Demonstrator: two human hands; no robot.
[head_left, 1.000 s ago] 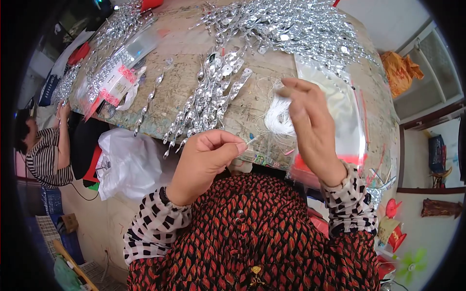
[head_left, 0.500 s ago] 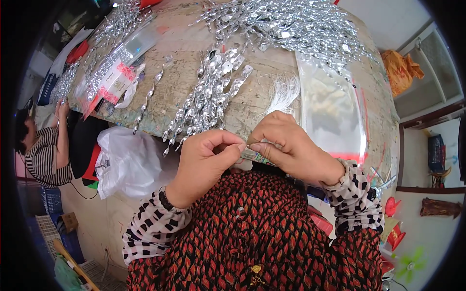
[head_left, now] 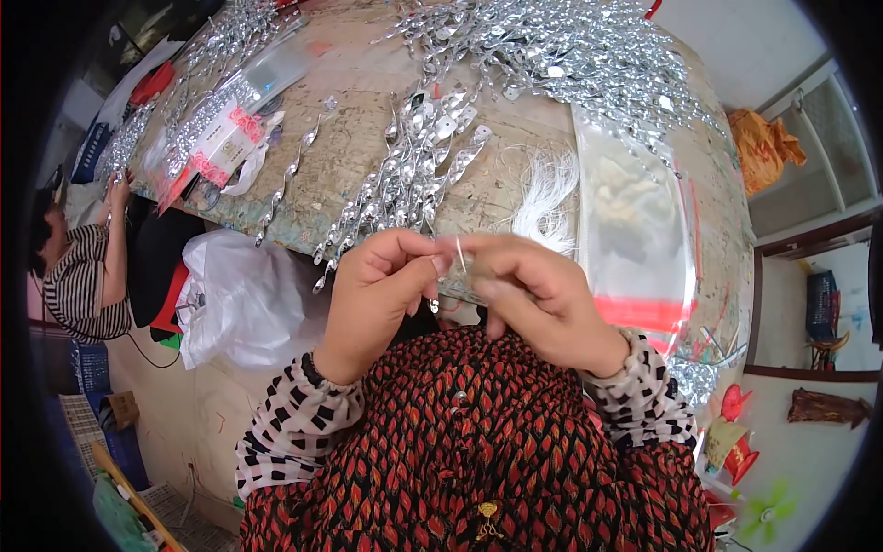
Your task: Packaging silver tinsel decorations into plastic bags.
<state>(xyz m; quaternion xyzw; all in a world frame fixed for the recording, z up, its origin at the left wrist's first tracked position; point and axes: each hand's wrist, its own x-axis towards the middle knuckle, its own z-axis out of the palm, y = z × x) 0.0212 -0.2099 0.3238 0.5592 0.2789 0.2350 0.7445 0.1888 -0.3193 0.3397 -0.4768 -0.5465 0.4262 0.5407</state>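
My left hand (head_left: 382,294) is closed in a pinch at the table's front edge, thumb against forefinger. From its fingertips a short piece of white thread (head_left: 460,254) stands up in the gap between my hands. Close beside it, my right hand (head_left: 538,299) has bent fingers smeared by motion, so its grip does not show. Under my left hand peeks a small silver tip (head_left: 433,305); whether it is held is hidden. Just beyond lies a bunch of twisted silver foil strips (head_left: 414,175). A bundle of loose white threads (head_left: 547,198) rests behind my right hand.
A large heap of silver strips (head_left: 561,55) covers the table's far side. Clear plastic bags (head_left: 635,221) lie at right, a pink-and-white packet (head_left: 216,147) at left. A white plastic bag (head_left: 239,299) hangs below the edge. Another person (head_left: 87,276) sits at far left.
My fingertips, which met in a pinch, have moved apart slightly, and white thread now shows between them. My right hand has shifted a little left and is blurred.
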